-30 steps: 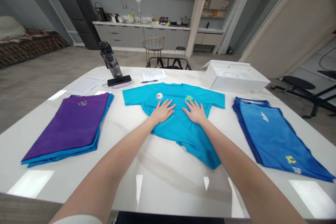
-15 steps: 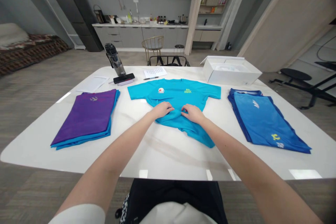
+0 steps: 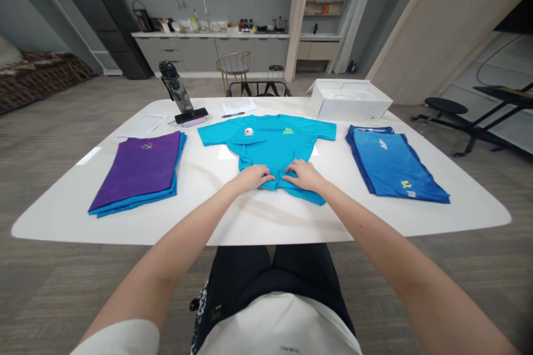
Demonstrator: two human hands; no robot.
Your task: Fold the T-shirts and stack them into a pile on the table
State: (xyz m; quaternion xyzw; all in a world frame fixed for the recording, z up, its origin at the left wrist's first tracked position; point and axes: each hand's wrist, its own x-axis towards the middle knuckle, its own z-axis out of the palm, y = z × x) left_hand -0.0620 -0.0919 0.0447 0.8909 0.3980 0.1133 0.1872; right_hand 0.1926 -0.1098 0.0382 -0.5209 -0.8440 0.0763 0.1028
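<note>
A turquoise short-sleeved T-shirt [image 3: 266,138] lies on the white table [image 3: 266,224], with a small round badge and a green logo on its chest. Its lower part is bunched into a fold near the table's near side. My left hand [image 3: 252,178] grips that fold from the left, and my right hand [image 3: 303,175] grips it from the right. Their fingertips are a short way apart. The shirt's hem is partly hidden under the fold and my fingers.
A folded purple-and-turquoise stack [image 3: 137,169] lies left, and a folded blue stack [image 3: 393,163] lies right. Along the far side are a water bottle [image 3: 176,89], a phone [image 3: 191,115], papers [image 3: 239,106], a pen [image 3: 233,115] and an open white box [image 3: 350,101].
My hands have gone from lying flat on the shirt's chest to gripping a fold in its lower part. The shirt now reaches less far toward me, and the view has tilted down and back.
</note>
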